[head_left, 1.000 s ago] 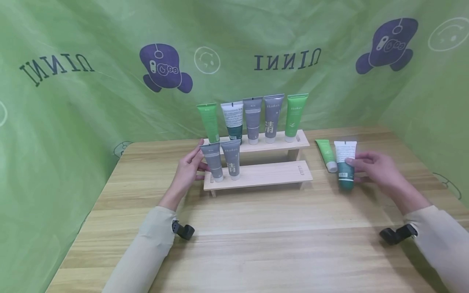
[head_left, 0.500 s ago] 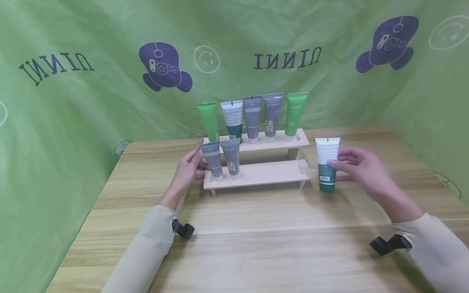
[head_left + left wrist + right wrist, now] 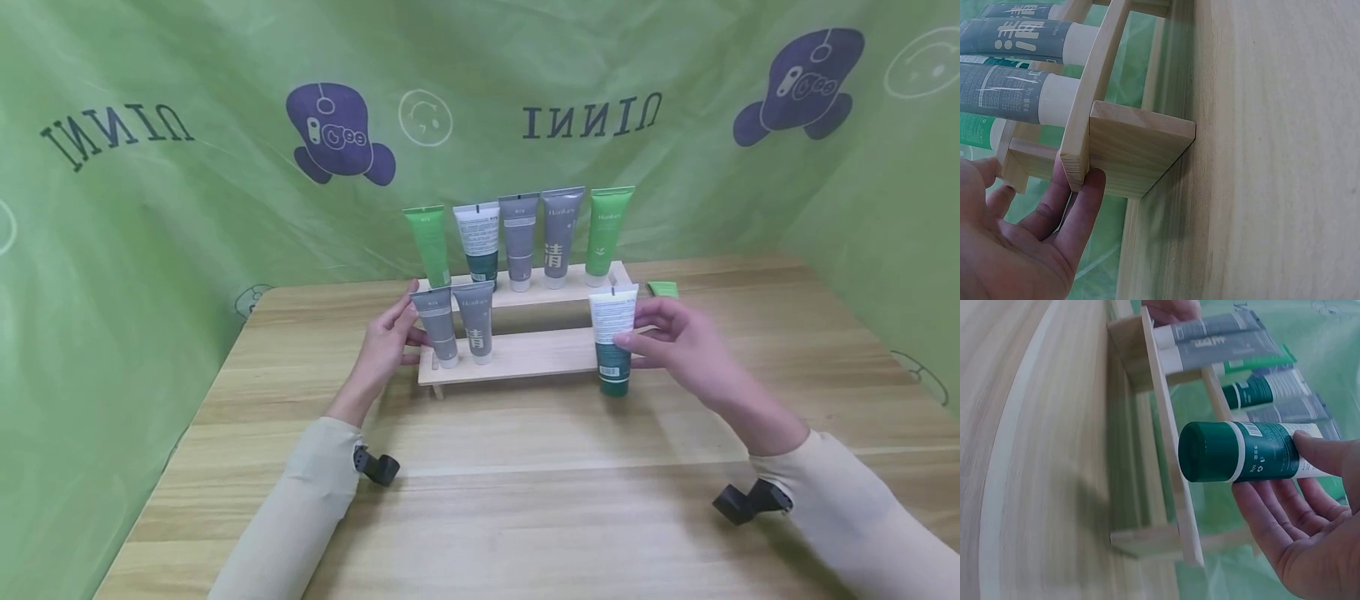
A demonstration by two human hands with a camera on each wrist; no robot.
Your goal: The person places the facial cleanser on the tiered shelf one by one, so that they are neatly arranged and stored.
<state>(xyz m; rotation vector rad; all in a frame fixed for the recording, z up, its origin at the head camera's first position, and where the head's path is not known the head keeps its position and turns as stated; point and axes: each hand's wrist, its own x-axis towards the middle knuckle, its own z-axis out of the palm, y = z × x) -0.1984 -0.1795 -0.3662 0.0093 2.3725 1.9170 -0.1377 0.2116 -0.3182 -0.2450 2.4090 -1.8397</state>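
Observation:
My right hand [image 3: 686, 346] pinches a white-and-dark-green squeeze tube [image 3: 611, 317] between thumb and fingers. The tube is upright, green cap down, in front of the right end of the two-tier wooden rack [image 3: 536, 354]. In the right wrist view the cap [image 3: 1200, 452] overlaps the lower shelf's edge. At the rack's left end, my left hand [image 3: 381, 346] touches the shelf ends with extended fingers; in the left wrist view its fingertips [image 3: 1094, 180] meet the lower shelf's end. Two grey tubes [image 3: 437, 327] stand side by side on the lower shelf's left part.
Along the upper shelf stand several tubes: a green tube [image 3: 429, 246], a white-and-green tube [image 3: 477, 237], two grey tubes [image 3: 520, 237] and another green tube [image 3: 606, 233]. A green tube [image 3: 663, 289] lies right of the rack, mostly hidden behind my right hand. Green cloth [image 3: 480, 67] hangs behind the table.
My right hand has carried the white-and-green tube leftward from beside the lying green tube to the rack's right end. My left hand has stayed at the rack's left end.

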